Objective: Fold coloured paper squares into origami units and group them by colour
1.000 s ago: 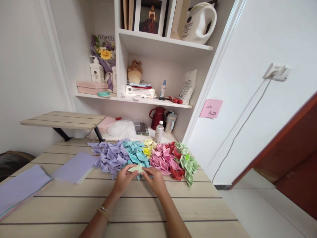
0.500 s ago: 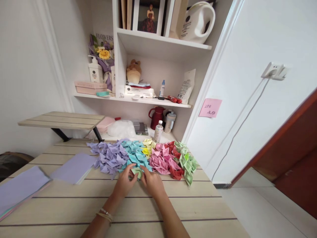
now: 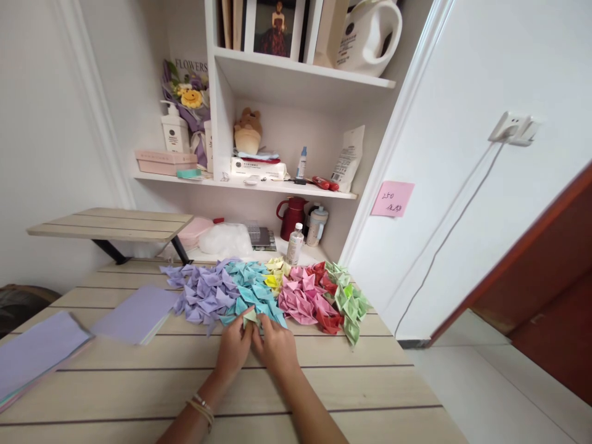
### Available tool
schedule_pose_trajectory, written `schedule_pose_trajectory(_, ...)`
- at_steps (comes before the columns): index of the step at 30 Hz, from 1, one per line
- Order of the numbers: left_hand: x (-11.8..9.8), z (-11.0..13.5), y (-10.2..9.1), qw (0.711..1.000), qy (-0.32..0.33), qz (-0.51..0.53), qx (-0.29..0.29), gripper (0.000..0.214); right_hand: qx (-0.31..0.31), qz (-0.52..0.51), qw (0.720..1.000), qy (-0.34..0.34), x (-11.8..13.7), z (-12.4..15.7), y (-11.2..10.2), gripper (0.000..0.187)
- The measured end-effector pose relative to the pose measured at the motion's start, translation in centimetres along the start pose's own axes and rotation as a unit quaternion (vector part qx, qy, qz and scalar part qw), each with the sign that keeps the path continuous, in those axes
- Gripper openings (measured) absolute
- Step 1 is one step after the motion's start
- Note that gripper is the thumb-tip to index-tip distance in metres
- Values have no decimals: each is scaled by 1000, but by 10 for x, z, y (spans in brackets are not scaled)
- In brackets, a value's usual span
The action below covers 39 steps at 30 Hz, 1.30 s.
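Note:
A small pale green folded paper piece [image 3: 250,317] is pinched between my two hands at the near edge of a row of folded paper pieces. My left hand [image 3: 235,348] closes on its left side and my right hand [image 3: 275,345] on its right, fingertips almost touching. Just beyond them lie heaps of folded pieces by colour: purple [image 3: 203,297], blue [image 3: 252,291], yellow [image 3: 276,274], pink [image 3: 300,299], red [image 3: 329,308] and green [image 3: 349,303]. All of it rests on a light wooden table [image 3: 139,376].
A stack of purple paper sheets [image 3: 136,314] lies left of my hands, a larger stack [image 3: 37,348] at the far left edge. Shelves [image 3: 282,185] behind the table hold bottles, a red jug, a box and flowers. A small raised shelf [image 3: 111,223] stands back left.
My hands have drawn closer together and slid slightly left. The pale green piece, spread wide between them a second ago, is now folded narrower and mostly covered by my fingers.

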State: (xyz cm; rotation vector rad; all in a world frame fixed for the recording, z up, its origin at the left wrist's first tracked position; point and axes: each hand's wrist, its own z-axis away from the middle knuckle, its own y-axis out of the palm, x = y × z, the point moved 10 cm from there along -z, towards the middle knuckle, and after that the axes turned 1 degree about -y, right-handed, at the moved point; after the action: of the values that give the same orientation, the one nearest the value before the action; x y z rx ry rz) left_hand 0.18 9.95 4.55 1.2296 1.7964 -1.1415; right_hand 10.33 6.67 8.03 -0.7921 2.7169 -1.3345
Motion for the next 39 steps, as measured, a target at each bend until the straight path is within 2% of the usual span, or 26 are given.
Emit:
schedule_pose_trajectory(5, -12, 0, 9, 994, 68, -79, 41, 36, 4, -48, 999, 3, -3, 0, 2, 29)
schedule_pose_trajectory(10, -23, 5, 20, 978, 124, -134, 102, 40, -13, -107, 990, 88, -26, 4, 4, 26)
schedule_pose_trajectory(14, -29, 4, 16, 975, 149, -121, 109, 40, -24, -213, 967, 135, -44, 3, 5, 23)
schedule_pose_trajectory(16, -29, 0, 10, 979, 150, -95, 101, 36, -23, -328, 931, 161, -53, 2, 9, 18)
schedule_pose_trajectory(17, -27, -3, 6, 982, 145, -75, 96, 33, -16, -399, 899, 178, -57, 2, 14, 16)
schedule_pose_trajectory(19, -21, -8, -1, 988, 124, -22, 86, 28, 9, -534, 819, 208, -63, 1, 26, 15)
schedule_pose_trajectory(21, -14, -11, -5, 991, 93, 32, 86, 24, 47, -620, 751, 221, -63, 2, 33, 20)
schedule_pose_trajectory(22, -11, -12, -5, 991, 74, 55, 93, 23, 66, -641, 731, 222, -61, 2, 35, 22)
schedule_pose_trajectory(24, -5, -11, -1, 988, 30, 93, 120, 26, 96, -658, 716, 214, -59, 2, 33, 24)
schedule_pose_trajectory(26, -3, -8, 6, 980, -12, 129, 154, 33, 112, -654, 721, 199, -56, 1, 28, 26)
schedule_pose_trajectory(29, -6, -3, 12, 966, -50, 178, 183, 38, 108, -626, 752, 177, -54, -1, 22, 26)
schedule_pose_trajectory(34, 4, -9, 7, 968, -103, 195, 120, 28, 83, -520, 836, 154, -54, -3, 17, 10)
schedule_pose_trajectory(39, 16, -6, 23, 942, -149, 250, 165, 39, 33, -478, 866, 147, -54, -4, 12, 21)
